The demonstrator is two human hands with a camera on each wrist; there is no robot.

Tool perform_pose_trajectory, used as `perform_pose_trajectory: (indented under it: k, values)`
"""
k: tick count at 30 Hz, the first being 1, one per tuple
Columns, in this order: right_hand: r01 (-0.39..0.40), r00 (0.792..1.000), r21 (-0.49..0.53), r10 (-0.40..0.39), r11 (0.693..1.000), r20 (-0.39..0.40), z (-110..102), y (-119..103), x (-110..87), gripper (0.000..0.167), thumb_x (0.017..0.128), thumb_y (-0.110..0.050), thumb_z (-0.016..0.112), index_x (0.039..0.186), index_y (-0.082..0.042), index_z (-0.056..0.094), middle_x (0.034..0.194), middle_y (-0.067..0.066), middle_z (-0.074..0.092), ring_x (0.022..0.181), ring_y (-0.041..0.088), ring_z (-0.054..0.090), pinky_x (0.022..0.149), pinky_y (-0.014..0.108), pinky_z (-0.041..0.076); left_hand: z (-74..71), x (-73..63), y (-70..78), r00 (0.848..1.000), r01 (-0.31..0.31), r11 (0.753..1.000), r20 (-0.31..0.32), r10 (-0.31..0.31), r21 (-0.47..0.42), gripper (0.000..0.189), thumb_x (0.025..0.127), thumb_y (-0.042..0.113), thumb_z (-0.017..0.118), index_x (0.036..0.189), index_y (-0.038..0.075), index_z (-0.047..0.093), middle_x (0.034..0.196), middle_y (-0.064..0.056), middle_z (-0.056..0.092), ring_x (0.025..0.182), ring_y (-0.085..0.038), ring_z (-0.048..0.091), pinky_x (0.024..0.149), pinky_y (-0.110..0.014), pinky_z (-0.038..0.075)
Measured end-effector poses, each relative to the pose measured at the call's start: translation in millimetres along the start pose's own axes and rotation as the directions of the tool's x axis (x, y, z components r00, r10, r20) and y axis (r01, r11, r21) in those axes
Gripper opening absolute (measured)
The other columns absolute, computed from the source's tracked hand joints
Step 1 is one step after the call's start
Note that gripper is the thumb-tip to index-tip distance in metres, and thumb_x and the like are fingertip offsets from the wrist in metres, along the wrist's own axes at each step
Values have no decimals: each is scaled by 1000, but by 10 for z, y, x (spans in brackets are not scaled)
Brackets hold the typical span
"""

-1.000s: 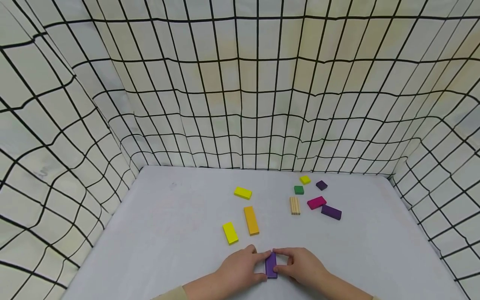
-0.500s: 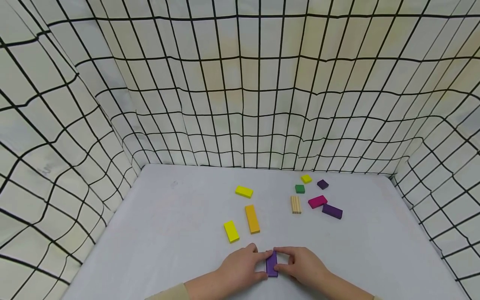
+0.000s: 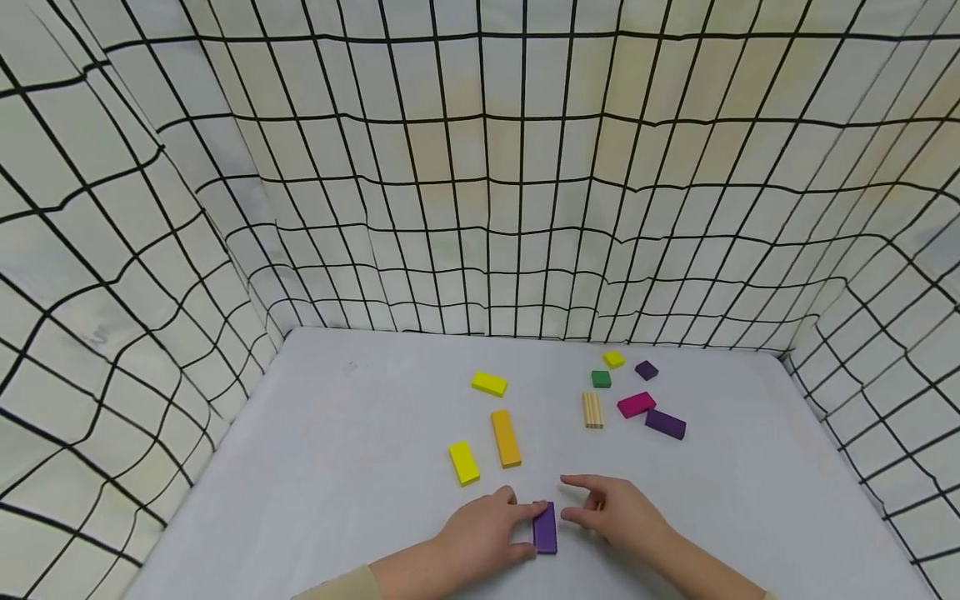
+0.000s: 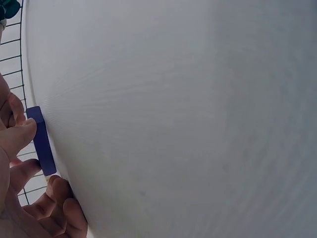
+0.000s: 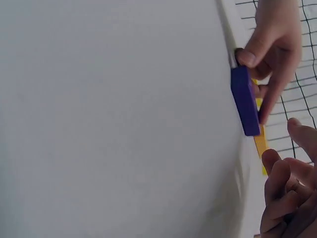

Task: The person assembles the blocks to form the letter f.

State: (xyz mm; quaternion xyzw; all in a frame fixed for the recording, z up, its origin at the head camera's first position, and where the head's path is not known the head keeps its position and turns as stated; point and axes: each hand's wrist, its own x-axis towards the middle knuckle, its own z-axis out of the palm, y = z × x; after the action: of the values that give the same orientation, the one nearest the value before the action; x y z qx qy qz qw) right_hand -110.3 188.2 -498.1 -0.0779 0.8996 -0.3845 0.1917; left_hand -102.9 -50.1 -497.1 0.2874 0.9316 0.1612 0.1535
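A flat purple block lies near the front of the white table. My left hand pinches it along its length, the thumb at the near end and the index finger at the far end. The same purple block shows between thumb and finger in the left wrist view. Just right of it hovers my right hand, thumb and index finger apart with a gap between them and the other fingers curled. It holds nothing. The right wrist view shows the right hand clear of the block.
Ahead lie an orange block and yellow blocks. Farther right are a striped wooden piece, a magenta block, dark purple blocks and a green block. Black grid netting walls the table's back and sides.
My right hand has let go of the purple block and moved a little right and away from me. The left hand keeps its hold, and the block stays in place.
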Motion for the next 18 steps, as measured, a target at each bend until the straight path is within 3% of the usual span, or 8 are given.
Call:
perform_pose_trajectory:
  k: [7,12,18]
  values:
    - [0,999,-2,0,1000,-53,-200,41,80,52,85,-41,76,132,-22,66,82,-7,62,62,15,55,55,25,44,-8,5,-3,1000,-2,1000,7,2,4,57,84,48,75,138,40,58,91,6,54,65,-5,44,58,-22,40]
    - [6,992,-19,-8,1000,-129,-335,130,171,48,85,-36,77,130,-21,67,85,-7,62,64,15,55,56,25,43,-4,8,-4,1000,6,1000,18,-6,4,57,85,48,75,139,41,57,91,6,54,66,-5,44,59,-22,41]
    - [22,986,-67,-32,998,-161,-517,251,316,48,86,-33,77,131,-20,67,88,-7,63,69,14,54,57,26,44,-10,-1,6,1000,8,1000,19,-8,4,57,84,47,75,138,40,57,91,5,54,67,-5,44,59,-22,41]
